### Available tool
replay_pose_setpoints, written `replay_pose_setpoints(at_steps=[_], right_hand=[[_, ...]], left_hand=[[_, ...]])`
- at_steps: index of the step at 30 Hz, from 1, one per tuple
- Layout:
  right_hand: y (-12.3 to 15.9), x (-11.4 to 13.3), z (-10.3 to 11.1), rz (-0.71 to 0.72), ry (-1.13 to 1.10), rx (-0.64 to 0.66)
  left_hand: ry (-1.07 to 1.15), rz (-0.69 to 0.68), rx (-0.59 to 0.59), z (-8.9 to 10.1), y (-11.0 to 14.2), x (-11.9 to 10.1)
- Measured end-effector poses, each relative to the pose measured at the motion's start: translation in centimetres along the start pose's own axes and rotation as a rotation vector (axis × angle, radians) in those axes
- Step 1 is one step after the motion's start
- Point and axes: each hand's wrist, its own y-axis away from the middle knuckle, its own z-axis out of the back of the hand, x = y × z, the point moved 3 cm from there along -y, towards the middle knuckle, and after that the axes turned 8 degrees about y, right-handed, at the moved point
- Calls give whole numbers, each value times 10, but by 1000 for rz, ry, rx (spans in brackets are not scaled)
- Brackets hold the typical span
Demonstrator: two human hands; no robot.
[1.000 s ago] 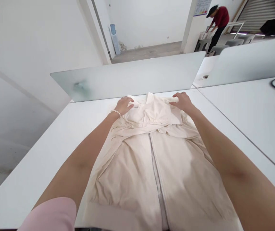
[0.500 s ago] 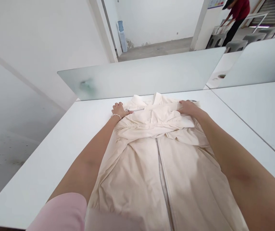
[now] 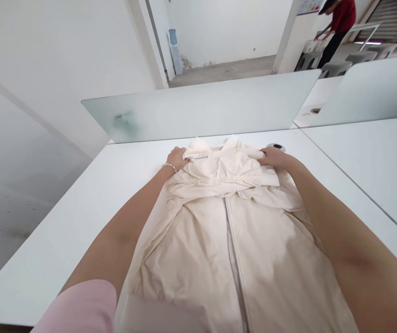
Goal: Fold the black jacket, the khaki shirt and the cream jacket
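Observation:
A cream zip-up jacket lies on the white table, its zipper running down the middle toward me. Its upper part is bunched and folded over near the far edge. My left hand, with a beaded bracelet at the wrist, is closed on the left side of the folded fabric. On the opposite side, my right hand grips the right edge of that same bunched part, fingertips partly hidden by the cloth.
A frosted divider stands along the far edge of the table. Just beyond my right hand is a round cable hole. In the background are a water dispenser, grey stools and a person in red bending over.
My left hand has closed on the fabric and shifted slightly right. The folded top edge has drawn back a little toward me, baring the cable hole beside my right hand.

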Motion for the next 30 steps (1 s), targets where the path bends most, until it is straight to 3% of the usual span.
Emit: replay_pose_setpoints(at_steps=[3, 8, 13, 19, 23, 27, 30], right_hand=[[11, 7, 11, 60, 19, 42], [17, 20, 39, 43, 122, -92], [21, 30, 80, 14, 188, -258], [60, 38, 126, -24, 82, -583], [75, 43, 150, -18, 33, -728], [94, 50, 156, -4, 40, -812], [130, 52, 137, 36, 156, -803]], left_hand=[[42, -67, -17, 6, 9, -7], [86, -82, -170, 37, 12, -15], [201, -146, -364, 83, 6, -27], [373, -253, -630, 132, 18, -35], [421, -305, -757, 158, 25, -43], [324, -310, -784, 168, 43, -49], [203, -361, -713, 156, 82, -48]])
